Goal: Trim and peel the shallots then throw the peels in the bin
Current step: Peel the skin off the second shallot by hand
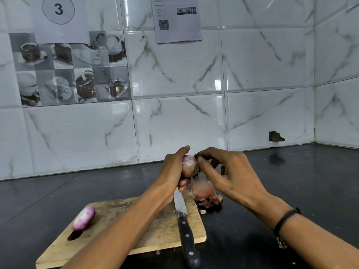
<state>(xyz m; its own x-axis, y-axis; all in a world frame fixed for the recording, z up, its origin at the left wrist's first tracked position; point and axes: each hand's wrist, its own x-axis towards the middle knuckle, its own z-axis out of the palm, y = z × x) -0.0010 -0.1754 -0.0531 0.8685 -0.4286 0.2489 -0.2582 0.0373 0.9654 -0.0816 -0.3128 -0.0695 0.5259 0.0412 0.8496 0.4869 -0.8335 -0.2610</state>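
The left hand (pixel 174 167) grips a shallot (pixel 189 166) above the far edge of the board (pixel 151 228), and the right hand (pixel 229 171) pinches the skin at its end with thumb and forefinger. A peeled shallot (pixel 84 218) lies on the board's left side. The knife (pixel 184 226) rests along its right edge, and the peels (pixel 206 193) lie on the counter (pixel 291 181) just behind it.

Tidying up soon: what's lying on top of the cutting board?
A peeled shallot lies near the cutting board's left end; a knife lies along its right side. The left forearm hides its middle.
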